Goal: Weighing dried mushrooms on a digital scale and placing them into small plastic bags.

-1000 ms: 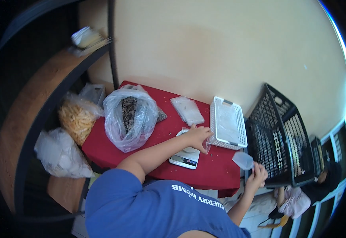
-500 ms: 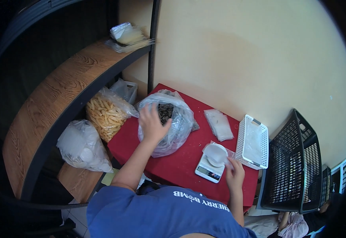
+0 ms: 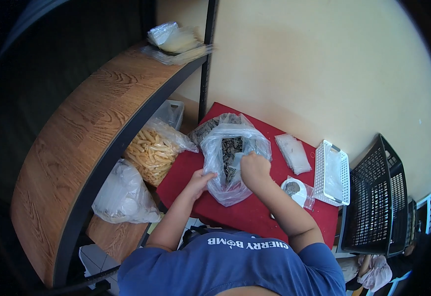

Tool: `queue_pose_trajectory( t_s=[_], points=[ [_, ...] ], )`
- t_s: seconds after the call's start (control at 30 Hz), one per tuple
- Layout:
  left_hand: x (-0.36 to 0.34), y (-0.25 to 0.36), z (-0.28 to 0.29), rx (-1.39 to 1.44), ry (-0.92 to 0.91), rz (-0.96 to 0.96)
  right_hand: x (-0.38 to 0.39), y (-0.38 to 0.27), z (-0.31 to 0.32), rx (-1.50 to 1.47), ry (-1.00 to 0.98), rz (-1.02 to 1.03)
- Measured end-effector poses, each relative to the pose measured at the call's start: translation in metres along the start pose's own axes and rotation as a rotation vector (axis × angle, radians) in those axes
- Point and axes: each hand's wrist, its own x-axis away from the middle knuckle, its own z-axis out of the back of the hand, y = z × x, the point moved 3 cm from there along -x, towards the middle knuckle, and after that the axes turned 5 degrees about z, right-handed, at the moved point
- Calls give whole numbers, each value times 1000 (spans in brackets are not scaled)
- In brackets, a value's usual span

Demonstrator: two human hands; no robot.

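Head view: near the centre of the frame we see the left hand [image 3: 199, 178] pinching the edge of a clear plastic bag [image 3: 231, 163] of dark striped seeds, probably to keep its mouth open and steady. The right hand [image 3: 254, 167] reaches into that mouth with its fingers closed on a pale scoop. The bag stands on the red table [image 3: 255, 214]. Right of it, a small seed-filled cup [image 3: 291, 188] waits on a white scale, close enough for easy filling.
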Motion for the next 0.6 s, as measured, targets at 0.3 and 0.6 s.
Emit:
queue_pose_trajectory(
  t_s=[0.3, 0.6],
  points=[
    [0, -16, -20, 611, -353, -47, 12, 37, -25, 57, -171, -65],
    [-6, -2, -29, 616, -375, -146, 48, 60, -88, -615, 53, -373]
  ],
)
